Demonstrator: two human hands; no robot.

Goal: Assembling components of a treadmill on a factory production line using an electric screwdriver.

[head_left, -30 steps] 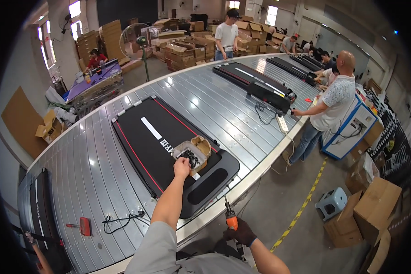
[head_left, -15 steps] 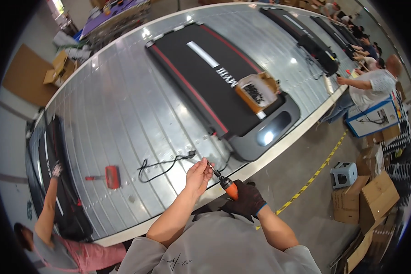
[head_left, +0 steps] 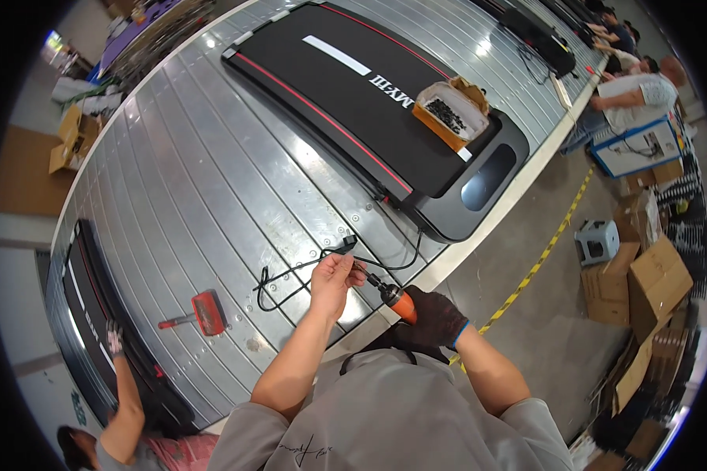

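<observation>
Presently, left to right: a co-worker's gloved hand (head_left: 115, 339) on a black treadmill (head_left: 94, 314) at the conveyor's left end; a red-headed brush (head_left: 200, 312) lying loose on the ribbed metal conveyor (head_left: 212, 173); a black power cord (head_left: 306, 263) trailing across the slats to a second, larger black treadmill (head_left: 369, 102), which carries an open cardboard box of dark screws (head_left: 452, 110) near its front end. Left hand (head_left: 334, 275), bare, fingers pinched together at the tip of the tool (what they pinch is too small to tell, likely a screw). Right hand (head_left: 432, 314), in a black glove, closed around the orange-bodied power screwdriver (head_left: 393, 298), held just over the conveyor's near edge, bit pointing up-left into the left fingers. Step in hand, by judgement: loading the bit. Next move calls for keeping the small part seated while carrying the tool to the treadmill, well apart to the upper right. Other workers and cartons beyond, far right.
</observation>
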